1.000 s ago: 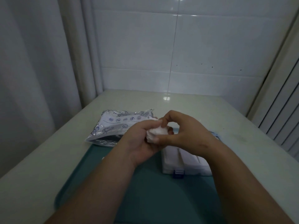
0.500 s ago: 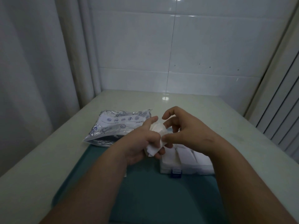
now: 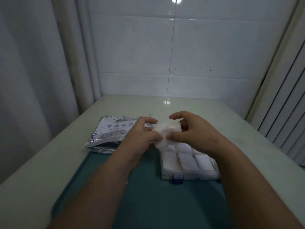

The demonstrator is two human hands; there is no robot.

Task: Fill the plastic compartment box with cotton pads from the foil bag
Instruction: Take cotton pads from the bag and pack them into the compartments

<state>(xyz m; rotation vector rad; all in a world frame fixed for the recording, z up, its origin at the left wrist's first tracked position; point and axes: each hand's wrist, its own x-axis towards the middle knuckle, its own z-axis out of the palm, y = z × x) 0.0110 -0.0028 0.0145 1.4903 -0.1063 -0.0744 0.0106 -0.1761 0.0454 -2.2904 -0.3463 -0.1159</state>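
Nearest lies a flat, matte teal mat (image 3: pixel 148 204) on the smooth, pale bench (image 3: pixel 33 179). On its right side rests the clear plastic compartment box (image 3: pixel 188 171), rectangular with a small blue latch (image 3: pixel 177 180) at the near wall; the visible cells hold soft white squares of cotton. Just above the box's far end, the left hand (image 3: pixel 140 138) and right hand (image 3: pixel 194 134) pinch a limp, crumpled white cotton pad (image 3: pixel 165 134) between fingertips, both closed on it from either side. Behind the left hand, the crinkled silver foil bag (image 3: pixel 109 134) with blue printed icons lies flat, its dark mouth facing near. Beyond stand glossy white wall tiles (image 3: pixel 198 55).
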